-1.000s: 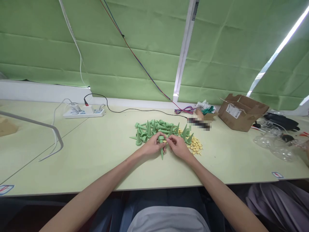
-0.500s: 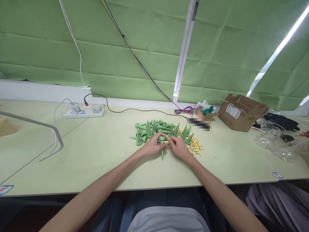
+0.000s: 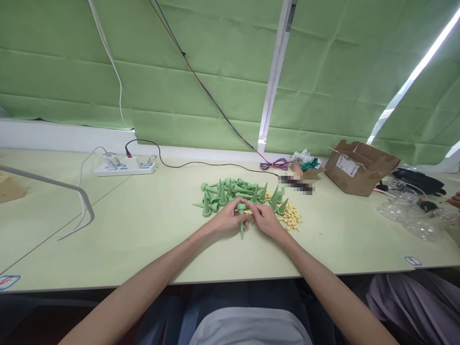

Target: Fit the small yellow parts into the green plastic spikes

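Note:
My left hand (image 3: 229, 216) is closed around a green plastic spike (image 3: 242, 230), its tip pointing down toward me and its wider collar up. From the right, my right hand (image 3: 265, 216) pinches a small yellow plastic piece (image 3: 247, 212) against the side of the spike, below the collar. The fingers partly hide how the two parts meet. Just beyond my hands lies a pile of green spikes (image 3: 233, 184), several of them standing point up. Beside it, to the right, small yellow pieces (image 3: 292, 216) are heaped on the table.
A white power strip (image 3: 125, 166) sits at the back left, with a black cable running along the table (image 3: 143, 215). An opened cardboard box (image 3: 354, 167) and clear plastic packaging (image 3: 409, 215) lie on the right. A bent grey bar (image 3: 81, 191) crosses the left side.
Almost nothing differs. Both hands hold their place at the spike, with only a slight shift of the right fingers and the yellow piece.

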The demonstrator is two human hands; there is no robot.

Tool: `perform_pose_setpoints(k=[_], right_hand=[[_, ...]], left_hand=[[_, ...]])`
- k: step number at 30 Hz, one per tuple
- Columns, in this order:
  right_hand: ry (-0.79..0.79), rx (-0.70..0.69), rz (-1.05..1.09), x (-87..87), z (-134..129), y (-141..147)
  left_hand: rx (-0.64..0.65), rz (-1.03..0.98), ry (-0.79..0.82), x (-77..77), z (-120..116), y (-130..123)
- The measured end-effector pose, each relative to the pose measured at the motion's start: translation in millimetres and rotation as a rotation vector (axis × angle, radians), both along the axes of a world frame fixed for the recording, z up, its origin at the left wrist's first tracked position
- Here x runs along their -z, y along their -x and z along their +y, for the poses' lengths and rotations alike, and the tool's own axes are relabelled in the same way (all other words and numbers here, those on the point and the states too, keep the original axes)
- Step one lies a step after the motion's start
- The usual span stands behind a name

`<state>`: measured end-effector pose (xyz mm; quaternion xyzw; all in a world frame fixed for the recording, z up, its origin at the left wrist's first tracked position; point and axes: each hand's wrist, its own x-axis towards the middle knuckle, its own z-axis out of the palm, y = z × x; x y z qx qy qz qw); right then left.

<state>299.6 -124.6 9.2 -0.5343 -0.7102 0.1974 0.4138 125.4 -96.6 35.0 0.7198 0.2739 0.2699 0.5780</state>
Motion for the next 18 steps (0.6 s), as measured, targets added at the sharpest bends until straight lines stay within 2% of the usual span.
perform_pose_setpoints(k=[10,14,18], right_hand=[[-0.022,0.018,0.058,-2.1,-2.1,0.8],[-0.003,-0.101,0.175,-4.3,-4.5,0.8],[0.002,-0.149,0.167,-4.1,-5.7,0.5]], left_hand=[[-0.020,-0.039,0.001,1.2,2.5,-0.7],[-0.069,-0.062,0.006,1.0,4.5,-1.2],[-0.080,-0.049,0.028,-1.7,2.6,-1.9]])
